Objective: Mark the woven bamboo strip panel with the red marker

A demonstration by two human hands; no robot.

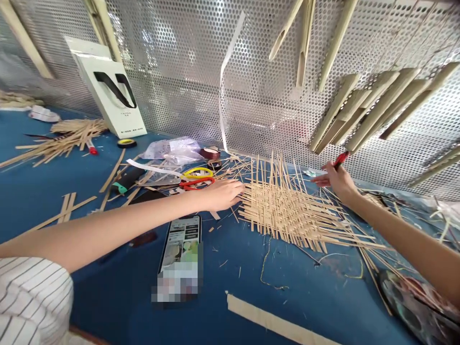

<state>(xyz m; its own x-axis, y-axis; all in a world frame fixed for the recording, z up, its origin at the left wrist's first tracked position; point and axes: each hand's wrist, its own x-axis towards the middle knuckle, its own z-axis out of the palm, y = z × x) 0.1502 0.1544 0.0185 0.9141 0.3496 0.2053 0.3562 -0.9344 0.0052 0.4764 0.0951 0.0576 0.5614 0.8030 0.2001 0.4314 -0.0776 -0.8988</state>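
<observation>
A half-woven bamboo-strip mat (283,211) lies flat on the blue table, loose strip ends sticking out on all sides. My left hand (228,194) is at its left edge, fingers bent together on the strip ends; the fingertips are partly hidden. Past the mat's far right corner, my right hand (338,181) is raised with a red and black tool (340,160) in its grip, some fingers pointing left. The tool's kind does not show. Yellow-handled scissors (197,172) and red-handled scissors (196,183) lie just behind my left wrist.
A phone (181,254) lies nearer me, beside a wide flat strip (273,321). A white box (108,91) stands at the back left near a strip bundle (75,132). Cut bamboo tubes (381,105) hang on the perforated metal wall (179,72). Clutter covers the right side.
</observation>
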